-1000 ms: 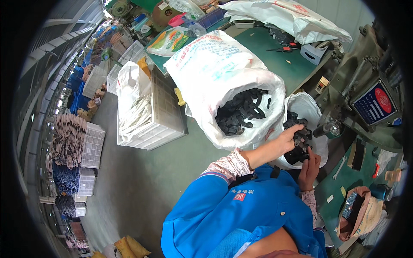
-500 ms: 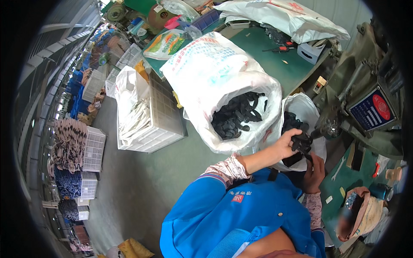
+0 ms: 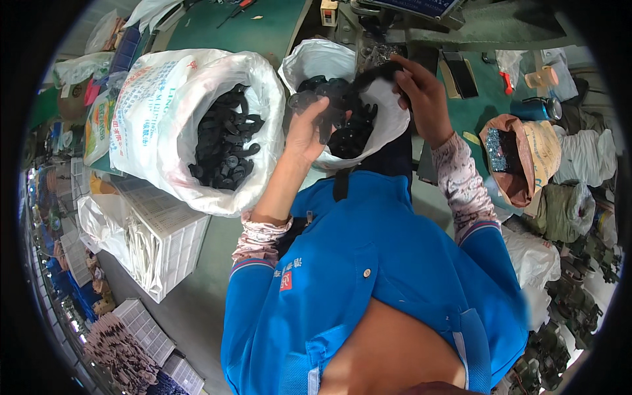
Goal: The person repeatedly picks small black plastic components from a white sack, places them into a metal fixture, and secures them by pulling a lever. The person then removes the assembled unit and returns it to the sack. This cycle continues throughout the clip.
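My left hand (image 3: 304, 137) is closed around a bunch of black parts (image 3: 327, 113), small curved pieces blurred by motion. Pinched in my right hand (image 3: 424, 97) is one elongated black part (image 3: 374, 76), also smeared. Both hands are over a smaller white sack (image 3: 324, 55), which holds more black parts (image 3: 352, 143) and stands in front of me. Left of it, a large white woven sack (image 3: 158, 99) gapes toward me, with many loose black curved pieces (image 3: 227, 135) inside.
Green machine parts (image 3: 487, 33) stand beyond the small sack. At right, a green bench bears a blue cylinder (image 3: 536, 108) and a brown bag (image 3: 543, 148) of small shiny pieces. A white crate (image 3: 178, 253) stands at lower left, a green table (image 3: 227, 33) behind the large sack.
The view has turned to the right, so the sacks appear further left. My hands, formerly together at the black parts, are now apart, the right one raised with a single piece.
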`<state>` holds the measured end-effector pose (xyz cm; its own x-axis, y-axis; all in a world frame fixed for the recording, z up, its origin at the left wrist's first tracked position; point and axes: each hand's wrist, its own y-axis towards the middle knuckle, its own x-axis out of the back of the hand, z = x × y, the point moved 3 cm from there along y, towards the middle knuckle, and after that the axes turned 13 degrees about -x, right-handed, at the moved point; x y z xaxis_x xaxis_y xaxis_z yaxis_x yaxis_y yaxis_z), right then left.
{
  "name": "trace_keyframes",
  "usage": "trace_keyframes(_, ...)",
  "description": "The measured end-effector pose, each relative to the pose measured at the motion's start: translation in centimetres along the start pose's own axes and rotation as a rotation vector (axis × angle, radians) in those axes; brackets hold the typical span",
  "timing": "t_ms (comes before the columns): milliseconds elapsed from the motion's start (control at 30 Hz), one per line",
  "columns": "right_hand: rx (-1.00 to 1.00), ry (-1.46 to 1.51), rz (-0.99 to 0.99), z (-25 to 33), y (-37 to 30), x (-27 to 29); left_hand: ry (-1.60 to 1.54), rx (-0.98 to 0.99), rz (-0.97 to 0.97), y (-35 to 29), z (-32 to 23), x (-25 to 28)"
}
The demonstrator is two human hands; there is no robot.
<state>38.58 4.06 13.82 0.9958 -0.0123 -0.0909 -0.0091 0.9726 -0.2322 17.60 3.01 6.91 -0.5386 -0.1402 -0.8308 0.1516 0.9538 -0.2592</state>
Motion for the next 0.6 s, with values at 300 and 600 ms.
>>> trace_keyframes(300, -0.046, -0.002, 0.092, 1.9, 3.0, -1.0, 0.120, -0.041, 0.058, -0.5, 0.0, -0.4)
trace_keyframes(600, -0.141, -0.105, 0.079, -0.2, 3.1, -1.5, 0.165, -0.057, 0.069, -0.7, 0.7, -1.7)
